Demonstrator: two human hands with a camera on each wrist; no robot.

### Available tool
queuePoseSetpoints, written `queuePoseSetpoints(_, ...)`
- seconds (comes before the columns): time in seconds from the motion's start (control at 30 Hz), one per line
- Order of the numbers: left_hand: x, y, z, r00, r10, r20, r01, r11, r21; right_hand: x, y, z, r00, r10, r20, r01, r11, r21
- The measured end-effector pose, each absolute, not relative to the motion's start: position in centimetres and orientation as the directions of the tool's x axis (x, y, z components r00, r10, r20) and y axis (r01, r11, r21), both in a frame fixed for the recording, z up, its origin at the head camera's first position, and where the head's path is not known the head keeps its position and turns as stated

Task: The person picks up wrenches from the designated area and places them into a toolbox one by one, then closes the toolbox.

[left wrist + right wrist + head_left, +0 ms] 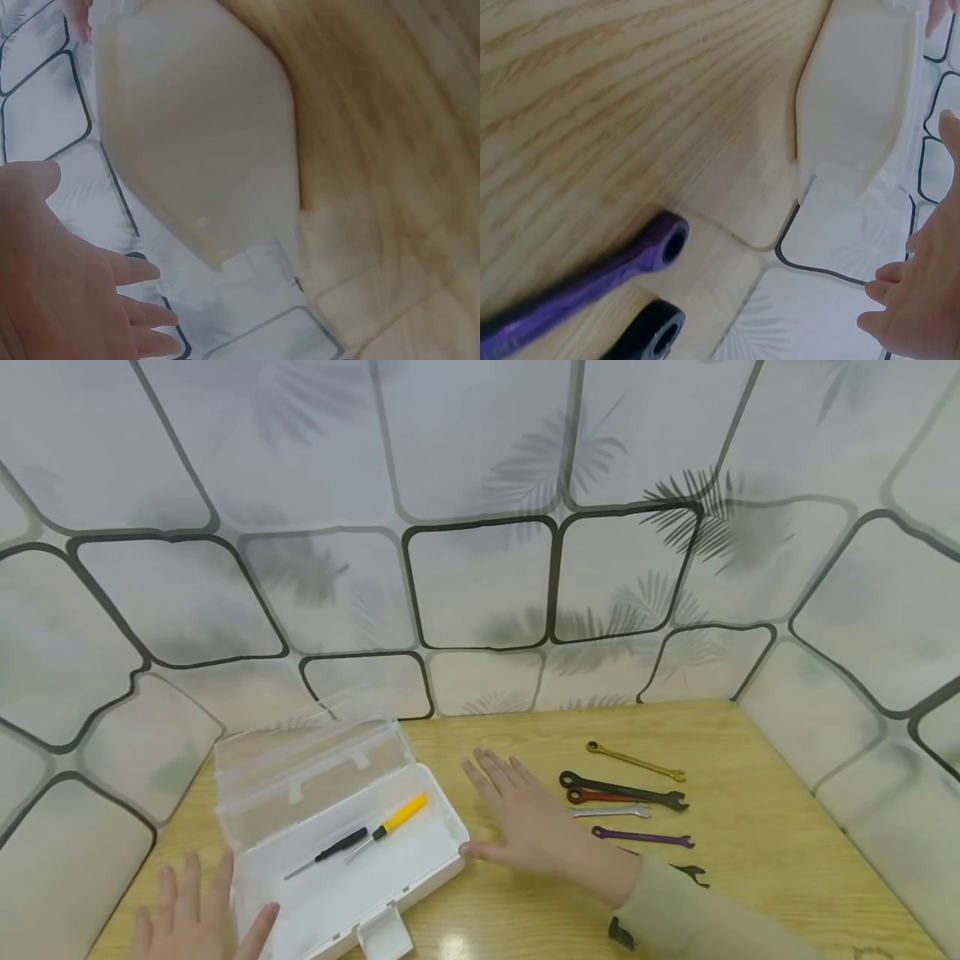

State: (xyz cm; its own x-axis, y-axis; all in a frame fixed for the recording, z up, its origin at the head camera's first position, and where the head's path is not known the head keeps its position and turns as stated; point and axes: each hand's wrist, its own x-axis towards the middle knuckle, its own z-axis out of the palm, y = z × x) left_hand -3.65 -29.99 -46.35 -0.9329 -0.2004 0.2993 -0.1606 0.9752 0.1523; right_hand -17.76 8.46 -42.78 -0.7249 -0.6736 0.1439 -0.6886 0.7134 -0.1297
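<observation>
A white plastic toolbox (360, 893) stands on the table with its clear lid (315, 777) tipped back. Inside lie a black screwdriver (341, 844) and a yellow-handled screwdriver (403, 814), side by side. My left hand (187, 910) is at the box's left side, fingers spread, holding nothing; the left wrist view shows that hand (75, 292) beside the box wall (202, 127). At the box's right end my right hand (525, 827) has its fingers extended, the thumb at the box's corner. In the right wrist view the right hand (922, 270) holds nothing.
Right of my right hand lie several wrenches: a gold wrench (636, 762), a large black wrench (622, 787), a red one (600, 796) partly under it, a silver one (618, 811) and a purple one (645, 837). My right forearm partly covers another dark wrench (693, 874). Patterned cloth (480, 585) surrounds the table.
</observation>
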Motion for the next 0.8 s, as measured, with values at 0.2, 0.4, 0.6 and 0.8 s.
queuePoseSetpoints(0.2, -3.5, -29.7, -48.0, -0.931, -0.190, 0.311, -0.143, 0.976, 0.167, -17.7, 7.2, -43.2, -0.715, -0.688, 0.123, -0.699, 0.702, -0.135)
queuePoseSetpoints(0.4, -3.3, -28.9, -49.0, -0.913, -0.197, 0.356, -0.135, 0.972, 0.191, -17.7, 6.3, -43.7, -0.708, -0.702, 0.080, -0.705, 0.697, -0.131)
queuePoseSetpoints(0.6, -3.1, -28.2, -49.8, -0.878, -0.238, 0.415, -0.133, 0.954, 0.267, -17.8, 5.7, -44.1, -0.703, -0.710, 0.047, -0.711, 0.696, -0.100)
queuePoseSetpoints(0.8, -3.0, -28.1, -50.3, -0.894, -0.267, 0.359, -0.178, 0.948, 0.263, -17.9, 5.5, -44.6, -0.679, -0.733, 0.034, -0.732, 0.673, -0.105)
